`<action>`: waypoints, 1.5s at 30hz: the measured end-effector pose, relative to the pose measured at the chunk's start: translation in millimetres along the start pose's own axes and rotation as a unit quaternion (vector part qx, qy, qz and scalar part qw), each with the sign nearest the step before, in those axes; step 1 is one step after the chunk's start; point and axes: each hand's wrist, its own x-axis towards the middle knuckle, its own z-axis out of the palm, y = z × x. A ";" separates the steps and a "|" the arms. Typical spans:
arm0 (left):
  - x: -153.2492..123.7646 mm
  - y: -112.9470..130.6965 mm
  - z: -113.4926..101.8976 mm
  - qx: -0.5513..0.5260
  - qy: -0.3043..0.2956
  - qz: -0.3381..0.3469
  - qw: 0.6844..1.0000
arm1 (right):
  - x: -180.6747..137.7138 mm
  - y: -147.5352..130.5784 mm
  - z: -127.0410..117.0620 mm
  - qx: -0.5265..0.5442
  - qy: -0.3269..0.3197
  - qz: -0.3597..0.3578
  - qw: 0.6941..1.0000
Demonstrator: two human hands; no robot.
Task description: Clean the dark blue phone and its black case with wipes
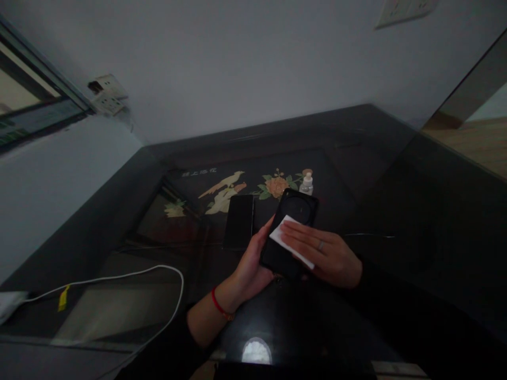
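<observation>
My left hand (253, 269), with a red cord on its wrist, grips a black phone case (298, 207) along its left edge and lower part. The case is tilted above the table and shows a large round camera area near its top; whether a phone sits inside is unclear. My right hand (320, 253) presses a folded white wipe (293, 247) flat against the case with its fingers. Just left of the case, a dark phone (240, 219) lies on the table. Behind the case stands a small clear bottle (306, 184) with a white top, its lower part hidden.
The dark, glossy table (364, 184) carries a bird-and-flower picture and meets the wall at the back. A white cable (158, 267) with a yellow tag (63, 298) curves across the left side from a white adapter (10, 303). Wall sockets (109, 95) are at the back left.
</observation>
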 end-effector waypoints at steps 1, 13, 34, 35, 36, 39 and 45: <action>0.3 -0.3 0.4 0.000 0.010 0.010 1.000 | 0.9 -3.2 0.5 0.017 -0.014 -0.021 1.000; 1.0 -0.7 2.2 0.008 0.020 0.052 0.998 | -0.5 0.4 3.3 0.024 -0.028 -0.017 0.999; 0.8 8.0 1.4 0.052 -0.010 0.106 0.993 | -3.0 13.6 -5.0 -0.022 0.015 0.026 0.999; 0.9 8.0 1.6 0.054 -0.006 0.111 0.992 | -3.5 13.3 -4.8 -0.016 0.006 0.015 1.000; 1.3 7.7 1.3 0.055 0.000 0.121 0.991 | -3.6 11.2 -4.1 -0.004 -0.009 -0.006 1.000; 2.9 5.7 -0.8 0.062 0.016 0.153 0.986 | -2.5 1.8 -1.7 0.025 -0.049 -0.072 0.996; -0.6 4.5 -0.9 0.094 -0.003 0.152 0.984 | -2.1 14.7 -8.6 -0.042 0.009 0.020 0.999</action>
